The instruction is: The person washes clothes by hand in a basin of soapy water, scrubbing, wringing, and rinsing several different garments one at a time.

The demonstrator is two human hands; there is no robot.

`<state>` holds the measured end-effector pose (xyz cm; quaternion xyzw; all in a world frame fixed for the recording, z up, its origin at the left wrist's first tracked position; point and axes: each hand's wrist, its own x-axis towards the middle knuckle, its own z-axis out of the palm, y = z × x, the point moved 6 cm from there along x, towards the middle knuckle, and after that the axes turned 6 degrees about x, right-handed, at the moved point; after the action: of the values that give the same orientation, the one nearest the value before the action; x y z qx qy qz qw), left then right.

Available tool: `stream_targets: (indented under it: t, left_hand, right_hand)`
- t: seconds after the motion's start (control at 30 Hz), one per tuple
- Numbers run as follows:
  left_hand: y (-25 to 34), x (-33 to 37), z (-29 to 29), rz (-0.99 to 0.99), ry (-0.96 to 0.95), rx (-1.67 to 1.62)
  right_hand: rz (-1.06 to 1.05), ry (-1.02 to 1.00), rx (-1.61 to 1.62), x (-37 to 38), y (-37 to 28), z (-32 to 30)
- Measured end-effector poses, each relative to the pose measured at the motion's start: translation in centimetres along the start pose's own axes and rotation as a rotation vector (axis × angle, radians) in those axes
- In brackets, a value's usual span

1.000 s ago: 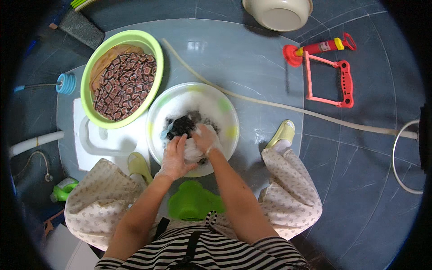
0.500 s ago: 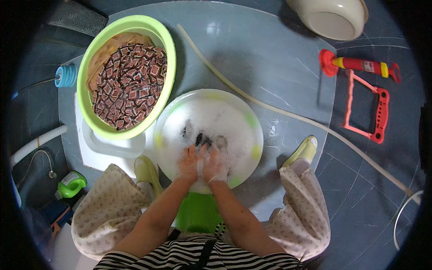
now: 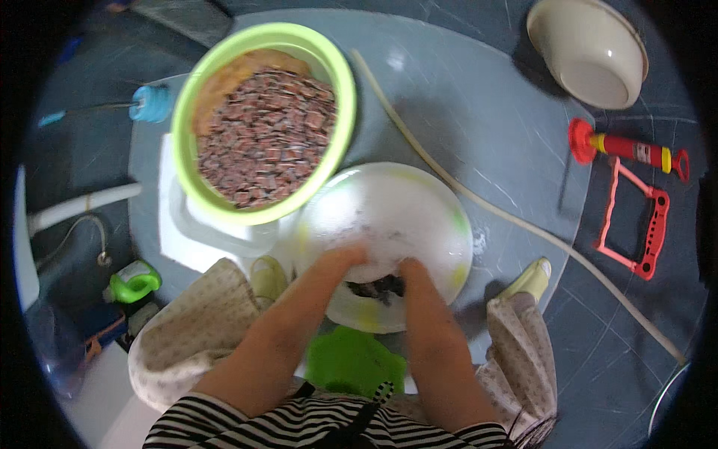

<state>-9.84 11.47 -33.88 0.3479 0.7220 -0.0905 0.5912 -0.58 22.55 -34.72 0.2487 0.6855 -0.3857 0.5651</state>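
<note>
A white wash basin (image 3: 419, 202) full of suds stands on the tiled floor in front of me. Both my hands are plunged into it at its near side. My left hand (image 3: 345, 258) and my right hand (image 3: 410, 268) are side by side, mostly buried in foam. A dark wet cloth (image 3: 376, 286) shows between and just below them, and both hands seem to be gripping it. My fingers are hidden by the suds.
A lime-green basin (image 3: 338, 82) holding brown patterned cloth sits to the far left, overlapping the white one. A cream bowl (image 3: 587, 52), a red pump (image 3: 624, 150), a coral frame (image 3: 649, 224) and a long hose (image 3: 523, 224) lie to the right. A green stool (image 3: 351, 363) is under me.
My head has moved closer and the view has shifted. My hands have sunk deeper into the suds toward the basin's near edge, pulling the dark cloth with them.
</note>
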Motion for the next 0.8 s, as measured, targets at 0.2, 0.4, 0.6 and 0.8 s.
stream_targets:
  t: [0.2, 0.4, 0.6, 0.8]
  left_hand:
    - [6.3, -13.6, -13.3, 0.207, 0.792, 0.055]
    - [-6.4, -21.3, -19.1, -0.139, 1.507, -0.053]
    - [-13.2, -17.1, -16.1, -0.353, 0.836, -0.307]
    - [-3.9, -17.0, -15.8, 0.110, 1.092, -0.466]
  right_hand:
    - [-0.139, 0.575, -0.164, -3.5, -1.6, -3.9]
    - [-0.073, 0.994, 0.139, -16.6, -6.1, 0.5]
    - [-0.254, 1.152, 0.194, -19.6, -5.2, 4.0]
    - [-0.498, 0.883, 0.987, -18.6, -5.5, 1.6]
